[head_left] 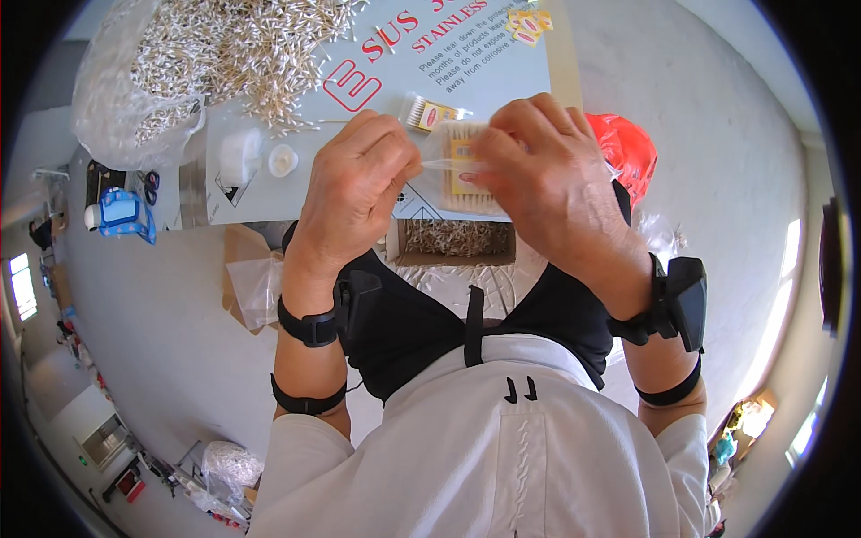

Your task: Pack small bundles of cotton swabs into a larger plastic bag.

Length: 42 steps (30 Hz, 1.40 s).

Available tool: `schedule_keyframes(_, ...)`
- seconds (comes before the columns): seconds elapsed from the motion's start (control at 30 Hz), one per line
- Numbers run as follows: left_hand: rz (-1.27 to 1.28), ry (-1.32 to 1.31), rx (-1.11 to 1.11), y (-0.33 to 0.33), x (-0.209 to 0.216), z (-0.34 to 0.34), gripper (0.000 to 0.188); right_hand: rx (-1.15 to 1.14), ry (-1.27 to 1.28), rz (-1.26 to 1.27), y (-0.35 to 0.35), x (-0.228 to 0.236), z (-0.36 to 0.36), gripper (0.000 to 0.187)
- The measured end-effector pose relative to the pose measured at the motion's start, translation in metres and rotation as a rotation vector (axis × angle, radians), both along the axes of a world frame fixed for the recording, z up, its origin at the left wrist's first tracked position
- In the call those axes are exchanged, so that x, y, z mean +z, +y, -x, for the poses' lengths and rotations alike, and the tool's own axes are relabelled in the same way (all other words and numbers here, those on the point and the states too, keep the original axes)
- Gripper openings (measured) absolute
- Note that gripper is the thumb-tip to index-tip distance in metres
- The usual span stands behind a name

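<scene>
Swab bag [460, 170] between 2 hands [354, 184] [549, 170]; grey tabletop [269, 202]; pale floor [170, 305]

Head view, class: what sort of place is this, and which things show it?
Probably a packing workshop: loose swabs heaped on a table, an open box of more, and a clear bag of swabs.

1 clear bag [457, 167] of cotton swabs [468, 201] (yellow label [462, 149] showing), film gathered leftward, held between left hand [357, 184] and right hand [549, 169].

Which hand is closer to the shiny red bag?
Right. The right hand is just left of the red bag in the picture; the left hand is farther left, pinching the clear packet's left end.
</scene>
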<state>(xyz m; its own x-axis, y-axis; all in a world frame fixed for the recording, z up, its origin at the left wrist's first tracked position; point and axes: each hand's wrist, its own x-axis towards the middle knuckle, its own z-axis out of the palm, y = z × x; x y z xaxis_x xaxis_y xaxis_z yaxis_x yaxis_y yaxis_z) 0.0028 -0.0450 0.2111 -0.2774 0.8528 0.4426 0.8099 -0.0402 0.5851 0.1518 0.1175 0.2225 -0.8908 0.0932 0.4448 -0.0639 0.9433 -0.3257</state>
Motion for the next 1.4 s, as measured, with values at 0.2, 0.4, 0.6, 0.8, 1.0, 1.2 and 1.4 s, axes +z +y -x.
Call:
schedule_keyframes(0.2,-0.029,-0.033,-0.001,0.0,-0.008,-0.001,0.022,0.1,0.044,-0.046,-0.013,-0.015,0.02,0.014)
schedule_keyframes(0.4,-0.075,-0.111,0.016,-0.001,-0.016,-0.004,0.022,0.176,-0.016,-0.188,-0.007,-0.013,0.02,0.014)
schedule_keyframes(0.6,-0.091,-0.084,0.01,0.0,-0.016,-0.005,0.022,0.183,-0.042,-0.297,0.008,-0.001,0.011,0.015)
schedule_keyframes(0.8,-0.092,-0.114,0.024,-0.004,-0.019,0.0,0.02,0.195,-0.068,-0.189,0.029,0.0,-0.005,0.028)
schedule_keyframes(1.0,-0.085,-0.145,0.027,-0.003,-0.022,-0.004,0.019,0.179,-0.039,-0.129,0.037,-0.004,-0.014,0.028)
schedule_keyframes(1.2,-0.116,-0.156,0.064,-0.006,-0.019,-0.008,0.019,0.161,-0.038,-0.106,0.038,-0.007,-0.016,0.022)
schedule_keyframes(1.4,-0.008,0.041,0.077,0.0,-0.007,-0.011,0.018,0.132,0.057,-0.056,0.038,-0.016,-0.018,0.019)
